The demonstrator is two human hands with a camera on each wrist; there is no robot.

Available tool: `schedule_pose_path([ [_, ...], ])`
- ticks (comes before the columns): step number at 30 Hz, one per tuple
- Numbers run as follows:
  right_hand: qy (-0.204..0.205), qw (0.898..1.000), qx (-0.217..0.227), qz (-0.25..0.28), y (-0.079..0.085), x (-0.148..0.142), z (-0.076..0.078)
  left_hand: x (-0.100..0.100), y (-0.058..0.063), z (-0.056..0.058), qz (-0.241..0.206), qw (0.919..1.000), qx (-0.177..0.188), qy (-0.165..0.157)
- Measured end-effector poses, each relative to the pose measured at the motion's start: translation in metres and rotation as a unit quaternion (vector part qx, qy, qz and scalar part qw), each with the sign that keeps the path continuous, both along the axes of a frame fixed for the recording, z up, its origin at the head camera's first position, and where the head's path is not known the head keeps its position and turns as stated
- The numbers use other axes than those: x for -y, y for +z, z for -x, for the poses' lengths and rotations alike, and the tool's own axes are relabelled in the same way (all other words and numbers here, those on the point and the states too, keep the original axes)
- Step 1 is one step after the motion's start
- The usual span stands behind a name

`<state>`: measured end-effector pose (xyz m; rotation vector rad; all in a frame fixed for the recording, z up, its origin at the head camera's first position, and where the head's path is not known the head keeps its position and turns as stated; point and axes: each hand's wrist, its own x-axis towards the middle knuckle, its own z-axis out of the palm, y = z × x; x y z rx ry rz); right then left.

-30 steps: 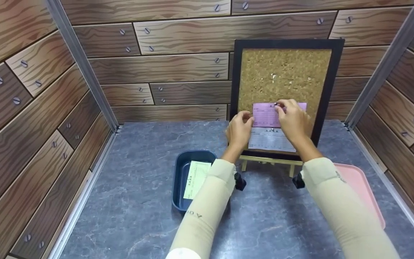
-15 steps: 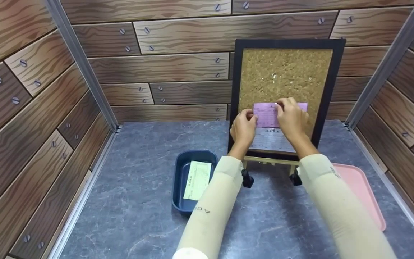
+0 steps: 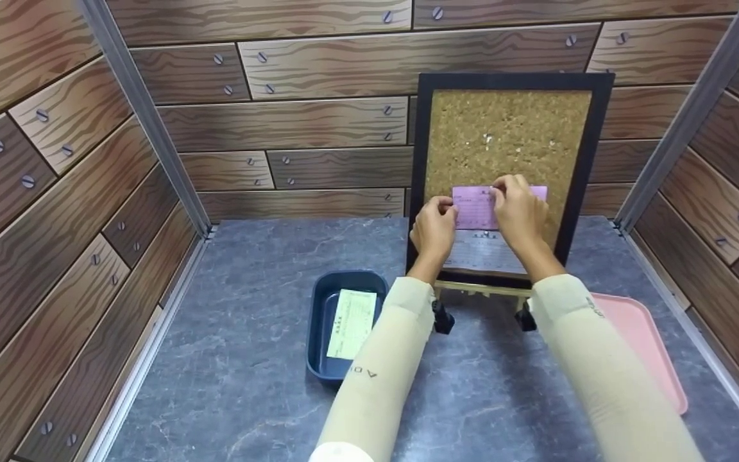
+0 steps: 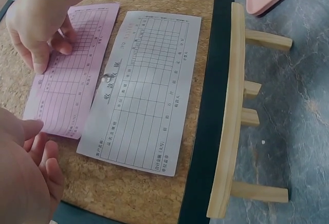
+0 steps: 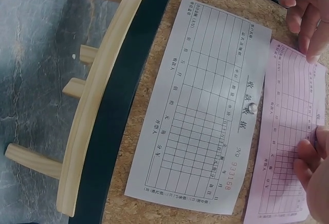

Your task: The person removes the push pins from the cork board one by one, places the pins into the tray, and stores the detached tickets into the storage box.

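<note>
A cork board (image 3: 504,135) in a black frame leans on a small wooden easel (image 4: 231,111). Low on it hangs a white receipt (image 4: 141,95), fixed by a clear-headed push pin (image 5: 252,108). Just above lies a pink receipt (image 3: 474,208), flat against the cork. My left hand (image 3: 432,228) pinches its left edge between thumb and fingers. With curled fingers, my right hand (image 3: 521,215) pinches at the pink receipt's top middle, where a pin was glimpsed earlier; the fingertips now hide it. Part of the pink receipt is behind the right hand.
Left of the arms stands a dark blue bin (image 3: 313,321) with a light green receipt (image 3: 351,324) inside. A pink tray (image 3: 645,346) lies to the right, partly under the right sleeve. Wood-patterned walls enclose the grey marbled table (image 3: 247,385).
My left hand has shifted slightly right along the pink receipt's edge. The right hand has closed in over the pin at the top and stays there. The receipt keeps its place.
</note>
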<state>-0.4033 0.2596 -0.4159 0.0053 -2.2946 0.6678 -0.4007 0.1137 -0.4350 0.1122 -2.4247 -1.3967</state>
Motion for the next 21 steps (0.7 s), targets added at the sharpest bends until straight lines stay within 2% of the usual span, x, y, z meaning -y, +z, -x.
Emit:
schedule_pose_path([
  [13, 0.016, 0.999, -0.038, -0.001, -0.0034, -0.0009, 0.0004, 0.001, 0.0011, 0.001, 0.001, 0.9999, 0.0, 0.01],
  [21, 0.021, 0.999, -0.033, -0.003, -0.0044, -0.003, -0.0002, 0.0006, 0.0024, 0.0003, 0.002, 1.0, -0.003, 0.007],
])
